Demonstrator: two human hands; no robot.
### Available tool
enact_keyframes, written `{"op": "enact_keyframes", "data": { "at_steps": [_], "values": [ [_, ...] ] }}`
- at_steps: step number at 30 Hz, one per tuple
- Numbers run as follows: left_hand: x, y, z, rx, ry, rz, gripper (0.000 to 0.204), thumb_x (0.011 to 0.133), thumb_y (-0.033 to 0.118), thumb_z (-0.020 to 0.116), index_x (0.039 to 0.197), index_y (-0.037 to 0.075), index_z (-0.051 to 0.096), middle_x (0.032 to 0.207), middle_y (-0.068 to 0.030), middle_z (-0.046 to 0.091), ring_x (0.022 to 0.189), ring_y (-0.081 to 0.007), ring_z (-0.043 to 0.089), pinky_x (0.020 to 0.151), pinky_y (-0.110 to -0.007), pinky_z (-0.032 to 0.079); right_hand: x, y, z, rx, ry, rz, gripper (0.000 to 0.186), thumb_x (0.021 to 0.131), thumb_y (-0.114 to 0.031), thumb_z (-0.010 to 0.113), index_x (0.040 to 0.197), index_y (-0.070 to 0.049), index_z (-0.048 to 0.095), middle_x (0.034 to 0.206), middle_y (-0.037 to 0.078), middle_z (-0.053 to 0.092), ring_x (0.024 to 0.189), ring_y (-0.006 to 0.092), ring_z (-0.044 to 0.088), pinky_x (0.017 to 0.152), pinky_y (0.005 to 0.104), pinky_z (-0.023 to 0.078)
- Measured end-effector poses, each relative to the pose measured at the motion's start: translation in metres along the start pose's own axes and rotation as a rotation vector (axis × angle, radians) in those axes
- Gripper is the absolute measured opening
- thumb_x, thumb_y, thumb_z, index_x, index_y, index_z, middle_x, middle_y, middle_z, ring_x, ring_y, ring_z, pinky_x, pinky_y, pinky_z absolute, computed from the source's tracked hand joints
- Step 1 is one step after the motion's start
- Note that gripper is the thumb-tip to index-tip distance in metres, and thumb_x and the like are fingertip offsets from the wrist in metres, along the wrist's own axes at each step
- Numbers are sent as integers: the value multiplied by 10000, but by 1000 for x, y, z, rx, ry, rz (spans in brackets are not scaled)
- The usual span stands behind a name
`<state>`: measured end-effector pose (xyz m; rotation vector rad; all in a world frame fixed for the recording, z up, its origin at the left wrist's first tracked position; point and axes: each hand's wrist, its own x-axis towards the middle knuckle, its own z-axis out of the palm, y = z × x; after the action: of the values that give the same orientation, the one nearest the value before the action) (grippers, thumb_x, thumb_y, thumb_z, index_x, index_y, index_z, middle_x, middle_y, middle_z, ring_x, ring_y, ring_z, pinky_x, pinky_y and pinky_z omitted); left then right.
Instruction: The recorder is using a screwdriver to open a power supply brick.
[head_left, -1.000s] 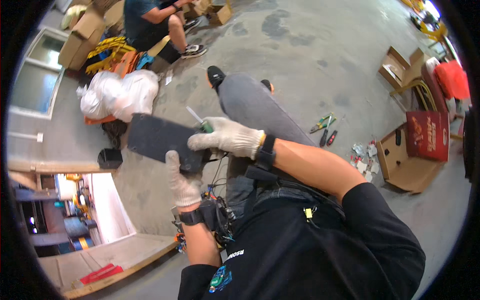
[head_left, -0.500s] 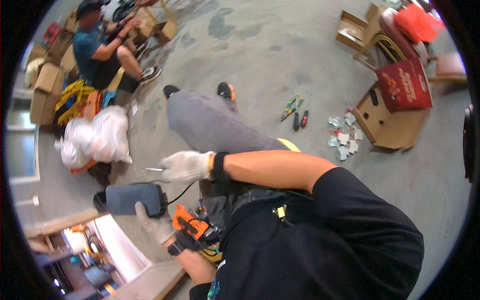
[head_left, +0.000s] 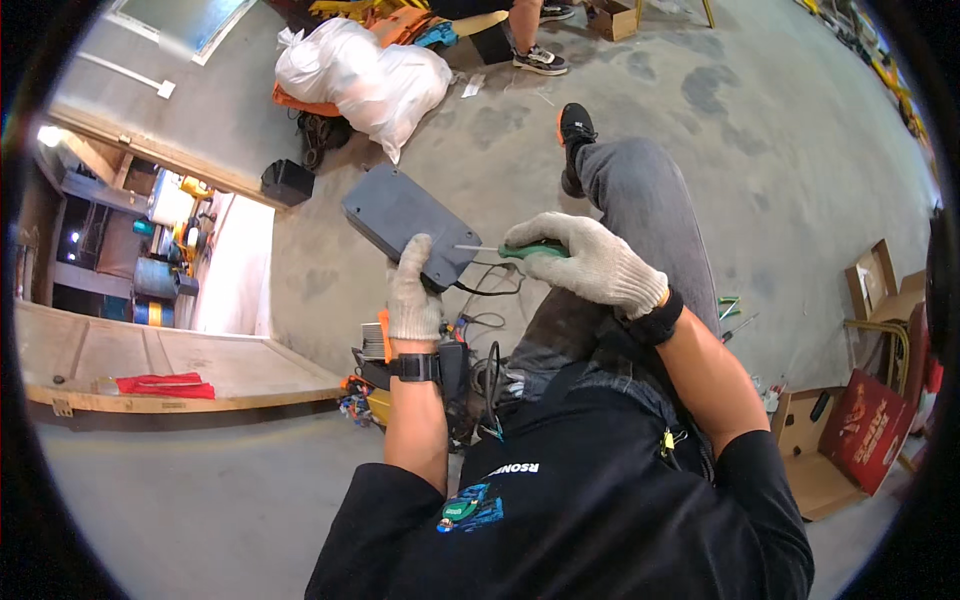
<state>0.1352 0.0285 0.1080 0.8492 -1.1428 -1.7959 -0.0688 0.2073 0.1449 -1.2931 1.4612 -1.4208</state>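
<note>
A dark grey rectangular plastic case (head_left: 410,215) is held up in front of me by its near end. My left hand (head_left: 412,300), in a white knit glove, is closed on it, thumb lying across the top face. From that end a black cable (head_left: 490,291) loops out to the right. My right hand (head_left: 590,262), gloved alike, is closed round a green-handled screwdriver (head_left: 533,249). Its thin shaft points left, with the tip at the case's right edge; whether it touches cannot be made out.
White plastic bags (head_left: 365,85) lie beyond the case, near another person's shoe (head_left: 541,60). A small black box (head_left: 287,183) stands left of it. Red cloth (head_left: 165,386) rests on a wooden ledge (head_left: 250,385). An open cardboard box (head_left: 815,475) sits at right.
My view has turned, so the surroundings sit elsewhere in the picture. The case is now tilted, and the screwdriver tip has come to its right edge.
</note>
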Motion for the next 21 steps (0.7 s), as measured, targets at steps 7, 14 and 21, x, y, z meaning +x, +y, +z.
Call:
{"op": "enact_keyframes", "data": {
  "at_steps": [7, 14, 21],
  "values": [
    [1, -1, 4, 90, -31, 1, 603, 934, 203, 788, 1442, 23, 517, 1296, -128, 649, 1156, -284, 691, 956, -428, 618, -1, -2, 5, 50, -2, 47, 286, 937, -131, 710, 1187, 8, 702, 1046, 136, 765, 947, 174, 728, 879, 334, 574],
    [-2, 0, 10, 177, -87, 33, 620, 914, 188, 794, 1437, 8, 513, 1267, -136, 662, 1097, -274, 703, 921, -420, 614, -2, -2, 11, -117, 32, -75, 239, 890, -98, 712, 1107, 0, 703, 1036, 155, 733, 969, 257, 736, 881, 361, 585],
    [-4, -2, 15, 165, -58, 40, 620, 908, 179, 795, 1434, 11, 514, 1269, -140, 659, 1080, -270, 705, 922, -417, 614, -2, -1, 8, -144, 48, -101, 208, 882, -108, 712, 1065, -8, 704, 1056, 180, 682, 996, 326, 704, 915, 398, 569]
  ]
}}
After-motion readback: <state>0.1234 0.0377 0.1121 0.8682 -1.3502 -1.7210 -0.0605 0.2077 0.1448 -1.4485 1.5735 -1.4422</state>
